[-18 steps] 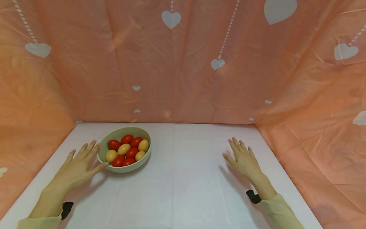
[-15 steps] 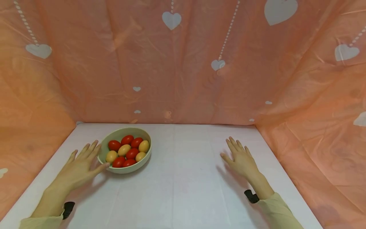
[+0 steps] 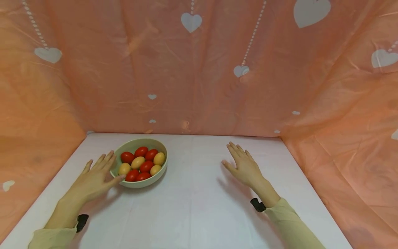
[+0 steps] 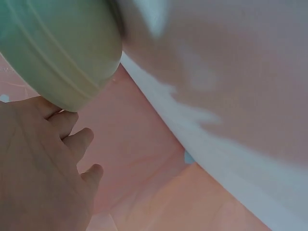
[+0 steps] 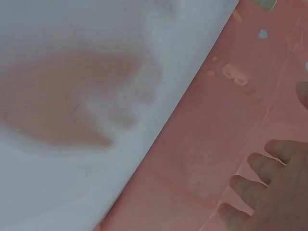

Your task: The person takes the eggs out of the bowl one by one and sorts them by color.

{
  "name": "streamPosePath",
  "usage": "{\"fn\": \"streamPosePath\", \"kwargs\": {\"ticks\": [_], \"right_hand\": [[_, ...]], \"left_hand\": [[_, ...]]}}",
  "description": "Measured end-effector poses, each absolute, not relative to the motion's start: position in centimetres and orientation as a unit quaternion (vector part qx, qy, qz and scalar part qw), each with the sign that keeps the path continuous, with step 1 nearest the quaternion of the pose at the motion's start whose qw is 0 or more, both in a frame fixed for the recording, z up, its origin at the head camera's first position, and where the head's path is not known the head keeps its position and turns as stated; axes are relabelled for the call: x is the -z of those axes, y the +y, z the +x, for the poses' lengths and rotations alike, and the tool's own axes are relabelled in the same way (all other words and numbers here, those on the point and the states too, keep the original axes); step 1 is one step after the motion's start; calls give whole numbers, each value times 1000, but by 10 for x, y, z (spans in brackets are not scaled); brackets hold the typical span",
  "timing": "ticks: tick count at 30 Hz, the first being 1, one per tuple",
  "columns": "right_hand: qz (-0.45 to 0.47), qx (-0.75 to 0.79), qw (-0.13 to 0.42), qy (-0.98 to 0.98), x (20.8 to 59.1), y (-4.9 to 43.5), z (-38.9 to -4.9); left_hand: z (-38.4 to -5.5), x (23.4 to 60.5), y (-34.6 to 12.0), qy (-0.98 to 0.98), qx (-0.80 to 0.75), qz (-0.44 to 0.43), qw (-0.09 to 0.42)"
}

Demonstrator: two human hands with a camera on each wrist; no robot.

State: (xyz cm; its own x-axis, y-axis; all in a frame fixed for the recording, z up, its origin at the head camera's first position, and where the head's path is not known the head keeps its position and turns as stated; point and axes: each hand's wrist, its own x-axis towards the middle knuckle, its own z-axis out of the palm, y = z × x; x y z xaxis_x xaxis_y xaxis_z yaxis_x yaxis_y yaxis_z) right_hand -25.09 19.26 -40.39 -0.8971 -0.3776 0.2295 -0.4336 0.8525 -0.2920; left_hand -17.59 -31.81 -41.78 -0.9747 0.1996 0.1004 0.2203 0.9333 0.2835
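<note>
A pale green bowl (image 3: 141, 184) stands at the left of the white table, filled with several red eggs (image 3: 146, 166) and several yellowish-tan eggs (image 3: 138, 162). My left hand (image 3: 93, 180) is at the bowl's left side, fingers spread and extended, thumb tip overlapping the near rim. From the left wrist view, the outer wall of the bowl (image 4: 62, 53) lies just past the fingers of that hand (image 4: 38, 168). Over the right half of the table my right hand (image 3: 245, 167) hovers with straight fingers and holds nothing; its shadow falls on the white surface.
The white table (image 3: 186, 214) runs back to a peach-orange curtain (image 3: 199, 86) printed with white hearts, which also hangs along both sides. Each wrist wears a black band (image 3: 258, 204) below a light sleeve (image 3: 289, 221).
My right hand has moved left over the table, toward the middle. The left hand stays beside the bowl, and the whole view has shifted slightly.
</note>
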Motion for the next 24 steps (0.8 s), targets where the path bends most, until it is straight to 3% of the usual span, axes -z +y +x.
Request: {"fn": "streamPosePath", "kwargs": {"ticks": [24], "right_hand": [[360, -182, 50, -914, 402, 69, -277]], "left_hand": [[-179, 426, -318, -976, 173, -122, 50]]}}
